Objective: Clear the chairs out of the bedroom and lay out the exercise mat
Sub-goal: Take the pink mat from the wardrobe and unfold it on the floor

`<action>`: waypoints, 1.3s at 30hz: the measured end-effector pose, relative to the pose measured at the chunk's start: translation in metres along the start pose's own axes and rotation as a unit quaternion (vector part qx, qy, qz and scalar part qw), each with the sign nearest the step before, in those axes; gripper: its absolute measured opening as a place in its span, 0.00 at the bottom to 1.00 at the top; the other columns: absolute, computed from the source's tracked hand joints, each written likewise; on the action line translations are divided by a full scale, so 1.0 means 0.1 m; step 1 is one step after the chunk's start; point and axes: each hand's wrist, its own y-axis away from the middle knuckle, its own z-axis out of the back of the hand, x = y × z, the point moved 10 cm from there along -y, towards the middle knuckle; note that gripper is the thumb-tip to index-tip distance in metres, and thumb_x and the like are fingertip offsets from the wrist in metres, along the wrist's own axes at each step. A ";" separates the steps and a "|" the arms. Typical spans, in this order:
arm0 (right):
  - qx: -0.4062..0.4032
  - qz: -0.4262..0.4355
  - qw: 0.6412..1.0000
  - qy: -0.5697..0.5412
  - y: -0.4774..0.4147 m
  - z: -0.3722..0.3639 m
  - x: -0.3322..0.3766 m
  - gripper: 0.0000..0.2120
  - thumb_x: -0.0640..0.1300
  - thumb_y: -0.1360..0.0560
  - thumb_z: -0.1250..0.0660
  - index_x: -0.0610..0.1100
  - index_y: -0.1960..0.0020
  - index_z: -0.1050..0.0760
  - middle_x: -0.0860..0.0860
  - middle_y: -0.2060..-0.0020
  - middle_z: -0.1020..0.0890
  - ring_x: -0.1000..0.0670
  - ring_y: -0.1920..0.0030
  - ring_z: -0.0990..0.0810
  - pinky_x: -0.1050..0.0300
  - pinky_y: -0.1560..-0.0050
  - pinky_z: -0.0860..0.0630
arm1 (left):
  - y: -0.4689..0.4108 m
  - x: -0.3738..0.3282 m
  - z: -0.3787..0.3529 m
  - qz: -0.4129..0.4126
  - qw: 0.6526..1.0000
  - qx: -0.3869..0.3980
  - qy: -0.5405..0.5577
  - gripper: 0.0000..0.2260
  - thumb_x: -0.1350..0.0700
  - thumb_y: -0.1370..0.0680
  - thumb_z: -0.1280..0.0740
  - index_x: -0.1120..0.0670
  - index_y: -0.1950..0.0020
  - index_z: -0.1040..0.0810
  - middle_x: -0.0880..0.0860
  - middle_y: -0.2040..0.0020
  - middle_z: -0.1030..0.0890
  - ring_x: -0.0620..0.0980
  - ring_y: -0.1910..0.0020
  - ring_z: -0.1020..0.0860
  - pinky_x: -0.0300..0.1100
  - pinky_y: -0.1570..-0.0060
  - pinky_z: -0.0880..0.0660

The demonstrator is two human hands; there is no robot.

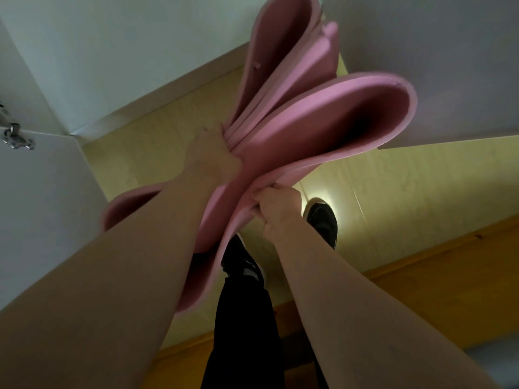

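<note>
- The pink exercise mat (323, 122) fills the middle of the frame, from the top centre down to the lower centre. It is bunched in several folded layers that fan apart in loops, so it is not laid out.
- The left hand (214, 155), just left of centre, clenches the gathered edges of the layers where they pinch together.
- The right hand (278, 210), a little lower and right of centre, has its fingers curled round one thick fold of the mat.
- Most of the mat hangs in the air above the pale wooden floor (393, 192). Whether its far end, at the top of the frame, touches the floor cannot be told.
- No chair shows anywhere in the frame, so that half of the task looks done or is simply out of sight; the view is too narrow to say which.
- The bare floor seen around the mat looks free for it, though only a strip shows between the white wall (112, 51) in the upper left and a yellow-orange wooden board (435, 276) in the lower right.
- A door handle (16, 137) sits at the left edge. The person's black trousers (244, 318) and a black shoe (323, 220) are below the mat, near the bottom centre.
- What is left, as I judge it: lower the bundle, let the folds open, and spread the layers flat on the floor.
</note>
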 end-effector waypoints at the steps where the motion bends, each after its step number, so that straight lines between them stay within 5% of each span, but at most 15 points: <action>1: 0.006 -0.005 1.000 -0.011 0.01 -0.02 0.01 0.06 0.34 0.29 0.31 0.40 0.53 0.20 0.45 0.59 0.18 0.45 0.58 0.19 0.37 0.48 0.19 | 0.03 -0.03 -0.04 -0.008 1.000 0.001 0.000 0.28 0.53 0.34 0.26 0.56 0.36 0.29 0.59 0.41 0.26 0.61 0.42 0.25 0.48 0.44 0.26; 6: 0.063 -0.028 0.996 -0.059 0.00 -0.15 0.04 0.10 0.29 0.27 0.30 0.42 0.60 0.21 0.45 0.63 0.19 0.46 0.59 0.19 0.41 0.43 0.20 | 0.14 -0.06 -0.08 -0.038 0.999 -0.008 0.031 0.34 0.48 0.36 0.22 0.57 0.35 0.31 0.56 0.40 0.27 0.56 0.43 0.25 0.50 0.44 0.25; 12: 0.077 -0.087 0.990 -0.075 0.00 -0.04 0.13 0.10 0.30 0.27 0.43 0.37 0.51 0.27 0.41 0.51 0.18 0.39 0.47 0.18 0.41 0.39 0.22 | 0.24 -0.14 -0.13 -0.065 0.997 -0.007 0.042 0.45 0.41 0.40 0.19 0.55 0.30 0.34 0.54 0.38 0.27 0.54 0.42 0.24 0.51 0.41 0.24; 14: 0.071 -0.092 0.989 -0.097 0.00 0.07 0.18 0.10 0.35 0.29 0.41 0.36 0.48 0.28 0.37 0.46 0.17 0.36 0.45 0.18 0.41 0.39 0.23 | 0.27 -0.18 -0.17 -0.086 0.996 -0.007 -0.004 0.48 0.40 0.40 0.19 0.55 0.28 0.37 0.55 0.37 0.27 0.54 0.40 0.25 0.50 0.41 0.25; 18: 0.099 -0.105 0.985 -0.097 -0.09 0.19 0.21 0.27 0.54 0.28 0.33 0.40 0.35 0.31 0.32 0.47 0.18 0.34 0.49 0.17 0.39 0.39 0.24 | 0.30 -0.20 -0.25 -0.108 0.993 -0.012 -0.039 0.48 0.39 0.38 0.20 0.57 0.27 0.39 0.56 0.35 0.28 0.56 0.38 0.26 0.50 0.41 0.25; 22: 0.060 -0.118 0.991 -0.033 -0.15 0.33 0.20 0.28 0.62 0.24 0.37 0.37 0.39 0.30 0.34 0.48 0.18 0.36 0.51 0.16 0.41 0.43 0.21 | 0.32 -0.21 -0.30 -0.107 0.993 -0.013 -0.056 0.53 0.36 0.38 0.22 0.57 0.24 0.42 0.57 0.33 0.30 0.55 0.35 0.28 0.49 0.38 0.28; 25: 0.019 -0.090 0.996 0.019 -0.16 0.39 0.29 0.19 0.51 0.19 0.44 0.35 0.50 0.25 0.36 0.55 0.16 0.38 0.56 0.16 0.45 0.52 0.18 | 0.37 -0.23 -0.34 -0.106 0.993 0.002 -0.051 0.59 0.33 0.41 0.23 0.57 0.21 0.47 0.57 0.31 0.31 0.55 0.33 0.30 0.50 0.34 0.30; 29: 0.026 -0.028 0.998 0.046 -0.10 0.35 0.44 0.14 0.37 0.24 0.45 0.35 0.48 0.22 0.39 0.62 0.14 0.40 0.62 0.14 0.50 0.61 0.17 | 0.51 -0.28 -0.39 -0.119 0.990 0.001 -0.069 0.64 0.26 0.45 0.28 0.57 0.21 0.51 0.58 0.31 0.32 0.57 0.33 0.30 0.53 0.33 0.30; 35: 0.036 0.017 0.994 0.101 -0.04 0.45 0.46 0.10 0.38 0.24 0.37 0.40 0.46 0.20 0.49 0.64 0.15 0.47 0.54 0.15 0.53 0.50 0.21 | 0.56 -0.23 -0.44 -0.123 0.983 -0.018 -0.137 0.65 0.25 0.44 0.29 0.57 0.20 0.55 0.60 0.30 0.34 0.59 0.32 0.31 0.56 0.34 0.30; 39: 0.050 0.028 0.995 0.085 0.01 0.34 0.52 0.04 0.39 0.25 0.34 0.42 0.53 0.21 0.49 0.67 0.17 0.48 0.59 0.16 0.48 0.42 0.21 | 0.55 -0.24 -0.39 -0.111 0.981 -0.034 -0.154 0.57 0.26 0.40 0.49 0.58 0.20 0.57 0.62 0.28 0.37 0.61 0.30 0.35 0.58 0.32 0.35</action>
